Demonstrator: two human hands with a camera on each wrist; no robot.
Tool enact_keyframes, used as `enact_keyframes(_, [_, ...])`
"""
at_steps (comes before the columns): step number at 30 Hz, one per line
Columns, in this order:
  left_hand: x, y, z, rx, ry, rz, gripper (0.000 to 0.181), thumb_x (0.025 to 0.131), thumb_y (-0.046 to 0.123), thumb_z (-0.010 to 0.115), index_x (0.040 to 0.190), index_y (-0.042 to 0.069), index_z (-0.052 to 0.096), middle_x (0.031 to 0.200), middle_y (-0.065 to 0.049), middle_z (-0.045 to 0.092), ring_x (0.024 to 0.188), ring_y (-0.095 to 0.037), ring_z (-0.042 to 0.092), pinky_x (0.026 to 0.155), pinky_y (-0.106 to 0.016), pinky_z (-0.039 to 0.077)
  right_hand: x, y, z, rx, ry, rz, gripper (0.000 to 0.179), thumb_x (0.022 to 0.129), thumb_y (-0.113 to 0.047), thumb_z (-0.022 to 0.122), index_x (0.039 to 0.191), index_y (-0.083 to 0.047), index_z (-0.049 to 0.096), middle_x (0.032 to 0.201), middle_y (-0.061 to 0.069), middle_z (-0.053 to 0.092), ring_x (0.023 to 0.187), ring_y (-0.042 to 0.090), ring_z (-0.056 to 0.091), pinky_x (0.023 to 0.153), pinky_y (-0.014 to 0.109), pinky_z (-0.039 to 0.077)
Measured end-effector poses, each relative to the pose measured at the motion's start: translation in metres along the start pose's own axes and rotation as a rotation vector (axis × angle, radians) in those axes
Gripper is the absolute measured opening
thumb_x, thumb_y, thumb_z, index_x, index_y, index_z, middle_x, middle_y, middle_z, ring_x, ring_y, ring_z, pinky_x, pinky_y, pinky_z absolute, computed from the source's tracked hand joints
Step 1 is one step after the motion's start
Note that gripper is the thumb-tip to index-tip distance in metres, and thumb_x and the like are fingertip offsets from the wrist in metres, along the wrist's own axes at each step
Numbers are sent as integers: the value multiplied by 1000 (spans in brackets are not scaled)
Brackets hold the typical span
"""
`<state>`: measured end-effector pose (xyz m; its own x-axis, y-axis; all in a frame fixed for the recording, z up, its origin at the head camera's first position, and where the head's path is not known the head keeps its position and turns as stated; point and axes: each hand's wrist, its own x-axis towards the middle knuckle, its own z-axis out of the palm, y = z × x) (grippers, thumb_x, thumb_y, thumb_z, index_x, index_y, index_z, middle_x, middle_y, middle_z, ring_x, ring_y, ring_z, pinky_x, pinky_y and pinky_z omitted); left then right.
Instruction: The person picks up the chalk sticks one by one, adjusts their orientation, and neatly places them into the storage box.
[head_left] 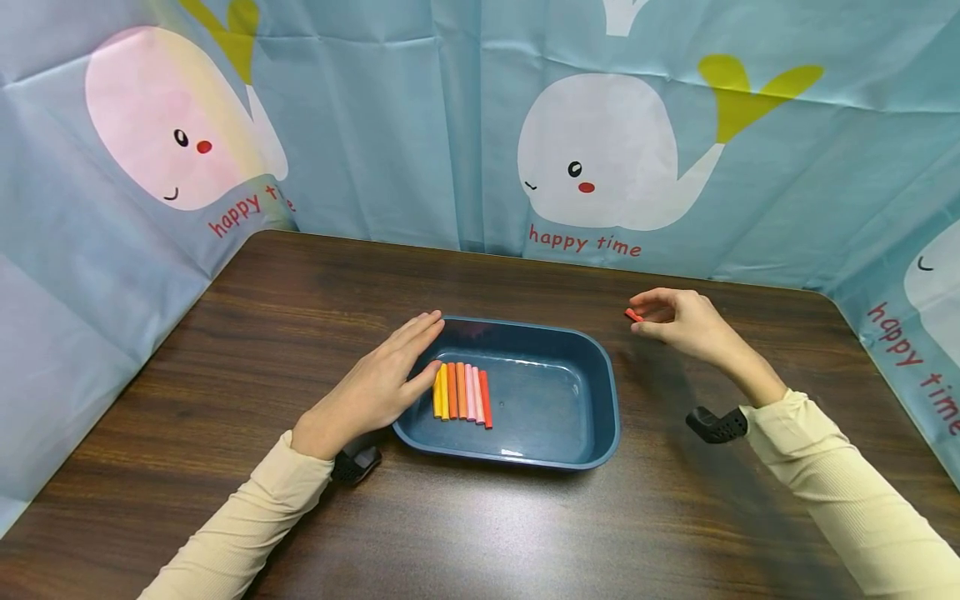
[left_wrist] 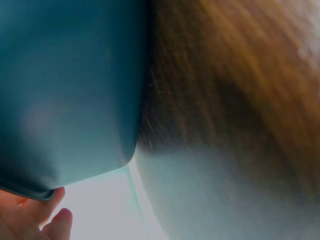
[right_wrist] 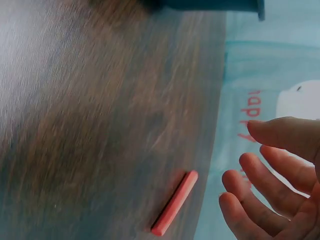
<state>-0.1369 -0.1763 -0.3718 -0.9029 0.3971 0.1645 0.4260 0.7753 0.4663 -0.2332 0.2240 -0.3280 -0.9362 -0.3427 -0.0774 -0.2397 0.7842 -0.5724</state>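
A dark blue plastic bin (head_left: 513, 458) stands mid-table. Several slim sticks (head_left: 461, 392) in yellow, orange, pink and red lie side by side at its left end. My left hand (head_left: 371, 387) rests along the left rim, fingers straight, with the thumb reaching inside beside the yellow sticks. To the right of the bin, my right hand (head_left: 697, 325) hovers with fingers loosely bent around a single red stick (head_left: 633, 315). In the right wrist view this red stick (right_wrist: 175, 204) lies on the table, apart from the fingers (right_wrist: 285, 137).
The dark wood table (head_left: 330, 300) has its far edge against a light blue curtain (head_left: 375, 125) printed with white whales. Black wrist devices (head_left: 356, 465) hang at both cuffs, the left one close to the bin.
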Motion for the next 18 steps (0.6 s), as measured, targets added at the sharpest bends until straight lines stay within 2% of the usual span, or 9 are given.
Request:
enact_keyframes(6, [0, 0, 0, 1, 3, 2, 60, 101, 23, 56, 153, 3, 35, 162, -11, 31, 151, -30, 27, 120, -51, 31, 3, 9, 0, -18, -2, 5, 43, 91, -11, 69, 130, 4, 59, 120, 28, 66, 104, 40, 69, 62, 22, 54])
enact_keyframes(14, [0, -1, 0, 0, -3, -3, 60, 101, 23, 55, 153, 3, 35, 162, -11, 31, 152, -29, 27, 120, -50, 30, 8, 18, 2, -50, -17, 22, 44, 92, -11, 69, 131, 5, 58, 123, 28, 65, 106, 40, 68, 63, 22, 54])
enact_keyframes(18, [0, 0, -1, -4, -5, -7, 60, 101, 23, 56, 154, 4, 35, 163, -10, 30, 152, -29, 27, 120, -50, 30, 12, 23, 4, -68, -22, 34, 45, 92, -11, 69, 132, 6, 57, 125, 28, 64, 107, 40, 67, 65, 26, 56])
